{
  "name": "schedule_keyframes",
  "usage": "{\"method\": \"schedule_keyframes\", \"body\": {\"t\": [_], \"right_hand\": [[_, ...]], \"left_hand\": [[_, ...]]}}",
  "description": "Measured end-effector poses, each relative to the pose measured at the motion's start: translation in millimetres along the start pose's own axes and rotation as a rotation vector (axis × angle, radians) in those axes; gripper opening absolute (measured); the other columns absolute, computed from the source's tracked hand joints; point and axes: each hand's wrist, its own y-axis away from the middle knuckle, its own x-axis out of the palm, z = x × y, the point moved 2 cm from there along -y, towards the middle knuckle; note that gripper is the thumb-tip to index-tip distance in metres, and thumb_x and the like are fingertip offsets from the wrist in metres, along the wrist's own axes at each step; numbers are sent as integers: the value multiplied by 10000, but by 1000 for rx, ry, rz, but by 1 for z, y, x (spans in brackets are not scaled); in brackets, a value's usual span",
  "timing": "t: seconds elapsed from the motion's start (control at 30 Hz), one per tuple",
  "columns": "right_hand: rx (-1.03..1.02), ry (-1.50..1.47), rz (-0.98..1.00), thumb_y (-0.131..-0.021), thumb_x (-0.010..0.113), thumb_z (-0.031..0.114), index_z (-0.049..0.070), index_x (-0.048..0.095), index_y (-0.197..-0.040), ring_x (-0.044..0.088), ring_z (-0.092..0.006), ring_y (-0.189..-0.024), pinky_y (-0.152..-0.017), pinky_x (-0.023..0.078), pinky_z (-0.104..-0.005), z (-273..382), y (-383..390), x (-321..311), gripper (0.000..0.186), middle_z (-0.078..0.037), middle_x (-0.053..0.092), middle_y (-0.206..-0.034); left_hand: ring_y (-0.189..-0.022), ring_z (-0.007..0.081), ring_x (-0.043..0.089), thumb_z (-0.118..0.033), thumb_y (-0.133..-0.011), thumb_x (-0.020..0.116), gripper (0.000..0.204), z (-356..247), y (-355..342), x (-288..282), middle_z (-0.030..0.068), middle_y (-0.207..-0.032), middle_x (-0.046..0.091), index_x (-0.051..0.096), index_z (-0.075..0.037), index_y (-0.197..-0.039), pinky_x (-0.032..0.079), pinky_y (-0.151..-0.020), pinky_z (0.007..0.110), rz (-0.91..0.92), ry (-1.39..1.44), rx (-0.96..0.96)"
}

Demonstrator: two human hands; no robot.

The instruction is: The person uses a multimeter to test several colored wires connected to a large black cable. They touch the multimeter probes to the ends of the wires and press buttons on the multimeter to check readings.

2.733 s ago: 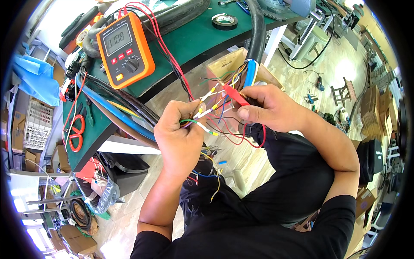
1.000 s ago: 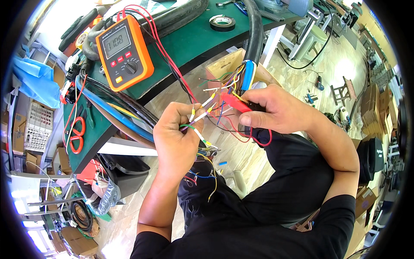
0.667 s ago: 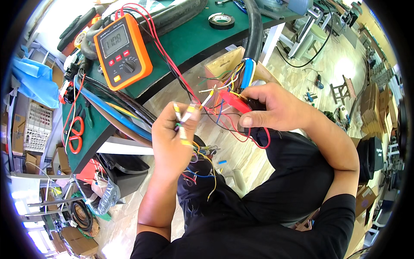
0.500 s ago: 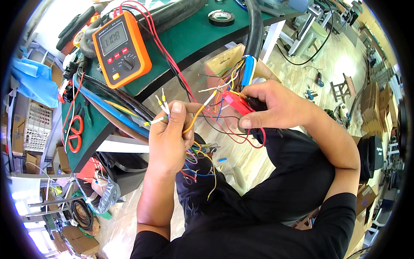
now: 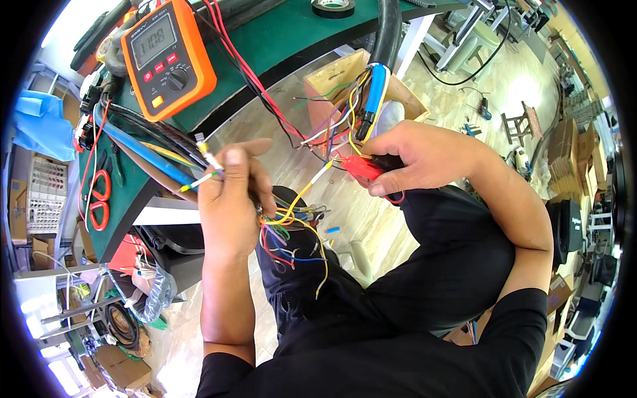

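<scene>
My right hand [image 5: 424, 159] is closed on a red alligator clip [image 5: 361, 167], with a black clip [image 5: 388, 162] beside it. At the red clip's jaws is the tip of a yellow wire [image 5: 302, 192] with a white sleeve; whether the jaws bite it is hard to see. My left hand [image 5: 229, 205] pinches several thin wires, whose white sleeves [image 5: 211, 159] and yellow and green ends stick out above the thumb. Its other fingers are partly spread. Below it hangs a bundle of coloured wires [image 5: 285, 242]. An orange multimeter [image 5: 169, 60] with a lit display lies on the green bench.
The green bench [image 5: 265, 40] carries black tape [image 5: 333, 6], red-handled scissors [image 5: 99, 199] and thick cables [image 5: 149, 162]. A black cable [image 5: 387, 33] with blue cores hangs toward my right hand, before a wooden box [image 5: 332, 73]. Red and black test leads [image 5: 249, 69] cross the gap.
My left hand has moved left, away from the clip, and its fingers have loosened. The yellow wire now stretches between the hands. The view has shifted slightly, so the meter appears farther left and up.
</scene>
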Motion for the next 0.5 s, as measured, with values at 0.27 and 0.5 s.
{"method": "schedule_keyframes", "body": {"t": [0.27,0.5], "right_hand": [[11,137,47,-850,707,300,-14,592,-925,578,-248,-653,-617,449,-359,-3,-2,1,342,-123,598,-712],[74,169,155,-855,696,273,1,598,-933,609,-287,-692,-636,454,-376,-11,-3,5,300,-137,621,-741]], "left_hand": [[-454,50,431,-259,-1035,415,388,17,-13,15,45,-758,561,615,65,-1112,337,-405,204,124,-69,-94],[-454,88,439,-217,-989,480,332,32,-42,32,41,-721,547,603,53,-1139,366,-424,245,15,-239,-159]]}}
